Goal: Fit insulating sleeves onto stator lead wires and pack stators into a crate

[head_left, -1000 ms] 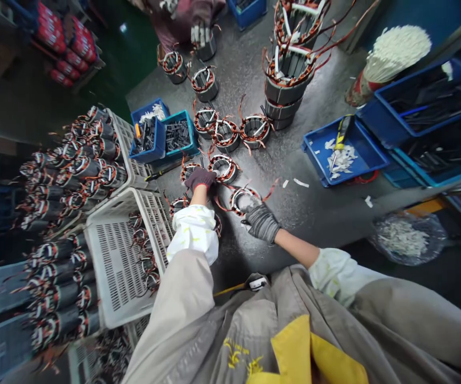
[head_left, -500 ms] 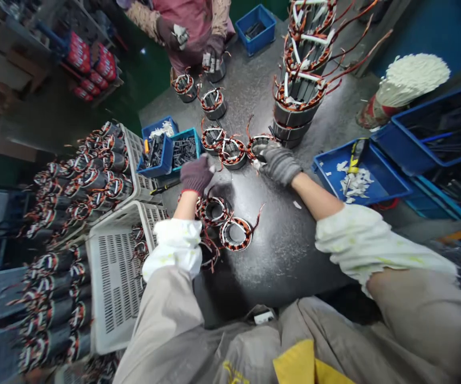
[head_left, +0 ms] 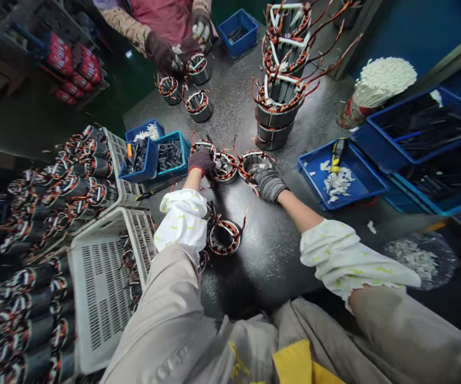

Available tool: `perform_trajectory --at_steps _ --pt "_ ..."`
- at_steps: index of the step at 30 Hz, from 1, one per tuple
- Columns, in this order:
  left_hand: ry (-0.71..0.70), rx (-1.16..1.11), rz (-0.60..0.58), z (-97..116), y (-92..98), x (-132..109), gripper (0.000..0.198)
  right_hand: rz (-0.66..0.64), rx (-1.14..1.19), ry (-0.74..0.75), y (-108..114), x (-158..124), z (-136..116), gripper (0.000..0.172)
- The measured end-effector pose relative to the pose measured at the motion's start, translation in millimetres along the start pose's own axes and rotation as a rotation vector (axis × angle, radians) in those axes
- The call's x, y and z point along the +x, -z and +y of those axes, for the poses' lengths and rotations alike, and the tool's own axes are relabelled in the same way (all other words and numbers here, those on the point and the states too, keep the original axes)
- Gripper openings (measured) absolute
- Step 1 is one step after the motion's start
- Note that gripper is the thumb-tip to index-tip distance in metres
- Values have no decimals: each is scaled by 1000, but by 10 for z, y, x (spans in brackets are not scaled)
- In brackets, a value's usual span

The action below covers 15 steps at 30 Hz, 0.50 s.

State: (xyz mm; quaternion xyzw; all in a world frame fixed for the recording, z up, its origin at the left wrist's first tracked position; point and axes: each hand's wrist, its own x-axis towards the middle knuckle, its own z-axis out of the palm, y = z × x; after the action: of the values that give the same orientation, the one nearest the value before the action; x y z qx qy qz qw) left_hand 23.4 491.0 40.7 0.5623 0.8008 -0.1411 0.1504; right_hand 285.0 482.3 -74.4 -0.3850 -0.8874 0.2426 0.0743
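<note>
Left hand (head_left: 201,162) in a maroon glove is curled down on a wound motor stator (head_left: 203,146), but I can't tell if it's really gripping or just resting there. Right hand (head_left: 268,184) in a grey knit glove has its fingers (head_left: 257,172) loosely against the rim of a second stator (head_left: 253,161), with no clear hold either. A third stator (head_left: 225,169) sits between them, and a fourth (head_left: 223,238) lies nearer, just beside the left sleeve (head_left: 182,220), all on a dark speckled desk (head_left: 278,261).

As for progress, a tall stack of stators (head_left: 279,109) stands far right, and plenty more are piled left by a white plastic crate (head_left: 98,314). Loose copper leads stick out everywhere. At the far end, a co-worker's gloved hands (head_left: 161,53) work near more stators (head_left: 198,69).
</note>
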Motion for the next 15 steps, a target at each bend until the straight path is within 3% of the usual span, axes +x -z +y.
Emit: perform_trajectory --at_steps 8,12,15 --pt "-94 119 -76 507 -470 -1286 56 -45 69 66 -144 -1663 72 27" --pt "-120 72 -95 672 -578 -1639 55 -72 175 142 4 -2125 85 16" --pt "-83 -22 -48 695 -604 -1915 63 -86 406 32 264 -2312 158 26"
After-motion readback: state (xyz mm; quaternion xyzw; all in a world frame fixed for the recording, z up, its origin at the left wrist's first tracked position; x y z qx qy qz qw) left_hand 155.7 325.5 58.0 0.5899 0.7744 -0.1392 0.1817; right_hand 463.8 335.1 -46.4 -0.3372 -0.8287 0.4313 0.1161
